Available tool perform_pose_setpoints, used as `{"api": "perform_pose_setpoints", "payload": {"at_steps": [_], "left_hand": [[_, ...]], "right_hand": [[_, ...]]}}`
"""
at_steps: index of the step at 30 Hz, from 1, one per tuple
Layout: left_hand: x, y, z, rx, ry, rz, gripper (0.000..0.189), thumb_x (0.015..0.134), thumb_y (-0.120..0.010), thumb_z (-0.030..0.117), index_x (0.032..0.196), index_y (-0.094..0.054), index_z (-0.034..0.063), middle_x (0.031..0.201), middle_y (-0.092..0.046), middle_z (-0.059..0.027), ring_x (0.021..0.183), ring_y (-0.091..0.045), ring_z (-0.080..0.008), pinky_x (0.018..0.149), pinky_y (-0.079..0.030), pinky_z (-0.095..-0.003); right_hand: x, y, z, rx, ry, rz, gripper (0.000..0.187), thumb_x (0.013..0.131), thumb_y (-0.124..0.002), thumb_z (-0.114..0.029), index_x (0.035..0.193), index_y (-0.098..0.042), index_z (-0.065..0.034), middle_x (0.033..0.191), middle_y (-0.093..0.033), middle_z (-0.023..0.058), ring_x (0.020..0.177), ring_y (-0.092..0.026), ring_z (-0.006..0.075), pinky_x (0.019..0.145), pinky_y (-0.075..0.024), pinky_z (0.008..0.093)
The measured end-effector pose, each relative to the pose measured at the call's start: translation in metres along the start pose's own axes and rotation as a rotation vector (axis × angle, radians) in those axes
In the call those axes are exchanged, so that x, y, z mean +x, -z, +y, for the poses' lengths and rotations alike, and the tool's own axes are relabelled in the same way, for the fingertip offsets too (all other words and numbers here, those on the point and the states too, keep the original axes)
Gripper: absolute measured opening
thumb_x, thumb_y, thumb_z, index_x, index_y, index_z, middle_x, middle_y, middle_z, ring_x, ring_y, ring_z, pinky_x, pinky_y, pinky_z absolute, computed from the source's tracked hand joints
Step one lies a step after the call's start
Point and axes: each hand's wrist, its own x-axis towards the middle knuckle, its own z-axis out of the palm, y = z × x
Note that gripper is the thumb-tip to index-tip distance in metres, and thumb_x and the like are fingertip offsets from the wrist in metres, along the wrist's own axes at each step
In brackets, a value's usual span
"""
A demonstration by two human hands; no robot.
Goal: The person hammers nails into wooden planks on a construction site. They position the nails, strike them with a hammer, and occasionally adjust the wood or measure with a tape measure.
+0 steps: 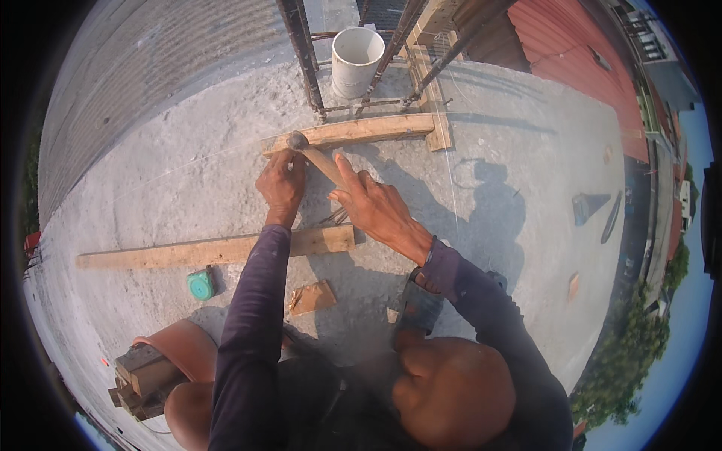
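Observation:
My right hand grips the wooden handle of a hammer, its index finger laid along the handle. The hammer's dark head rests over the left end of a wooden batten. My left hand is at the batten's near edge, just below the hammer head, fingertips pinched together; whatever is between them is hidden. The batten's right end meets another wooden piece that runs away from me. Nearer to me a second batten lies on the concrete beneath my left forearm, with several thin rods or nails beside its right end.
Upright rebar surrounds a white PVC pipe beyond the batten. A green tape measure, a small wood scrap and a tipped container of wood blocks are nearby. A taut string crosses at right. The slab's edge borders rooftops.

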Motion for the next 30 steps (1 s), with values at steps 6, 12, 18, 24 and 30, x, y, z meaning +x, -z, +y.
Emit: {"api": "perform_pose_setpoints", "payload": {"at_steps": [6, 12, 18, 24, 30], "left_hand": [[-0.004, 0.003, 0.008, -0.262, -0.016, 0.118, 0.03, 0.086, -0.08, 0.023, 0.115, -0.074, 0.0169, 0.093, -0.074, -0.0031, 0.075, -0.071, -0.0222, 0.065, -0.055, -0.0356], [-0.005, 0.008, 0.019, -0.282, -0.012, 0.122, 0.026, 0.088, -0.078, 0.02, 0.113, -0.074, 0.0114, 0.093, -0.073, -0.0076, 0.071, -0.068, -0.0245, 0.067, -0.054, -0.0351], [0.003, 0.005, 0.015, -0.249, -0.094, 0.173, 0.015, 0.091, -0.074, 0.014, 0.103, -0.074, 0.006, 0.093, -0.073, -0.0124, 0.078, -0.07, -0.0326, 0.07, -0.055, -0.0376], [0.001, 0.004, 0.014, -0.255, -0.173, 0.203, 0.01, 0.09, -0.073, 0.011, 0.098, -0.074, 0.0041, 0.094, -0.074, -0.0138, 0.082, -0.071, -0.0335, 0.073, -0.056, -0.0394], [0.0, 0.004, 0.014, -0.274, -0.147, 0.179, 0.013, 0.09, -0.072, 0.008, 0.102, -0.071, 0.003, 0.092, -0.073, -0.0154, 0.082, -0.071, -0.0354, 0.071, -0.055, -0.0408]], "right_hand": [[-0.009, 0.019, -0.003, 0.242, -0.065, 0.077, 0.071, 0.098, -0.07, -0.025, 0.154, -0.035, 0.0032, 0.129, -0.061, 0.0357, 0.11, -0.068, 0.0467, 0.085, -0.059, 0.0481], [-0.017, 0.029, 0.003, 0.263, -0.025, 0.15, 0.069, 0.097, -0.071, -0.021, 0.151, -0.037, 0.0058, 0.133, -0.059, 0.0354, 0.117, -0.066, 0.0449, 0.093, -0.0569, 0.0455], [-0.019, 0.026, 0.003, 0.325, -0.055, 0.152, 0.066, 0.097, -0.071, -0.018, 0.151, -0.039, 0.0048, 0.135, -0.059, 0.0342, 0.119, -0.065, 0.0442, 0.094, -0.0571, 0.0449], [-0.023, 0.024, 0.005, 0.312, -0.077, 0.14, 0.066, 0.098, -0.07, -0.018, 0.151, -0.039, 0.0046, 0.135, -0.058, 0.0347, 0.12, -0.065, 0.0442, 0.094, -0.0573, 0.0456], [-0.025, 0.019, 0.009, 0.284, -0.017, 0.203, 0.067, 0.096, -0.071, -0.018, 0.15, -0.039, 0.0038, 0.12, -0.064, 0.0317, 0.102, -0.07, 0.0428, 0.081, -0.0587, 0.045]]}}
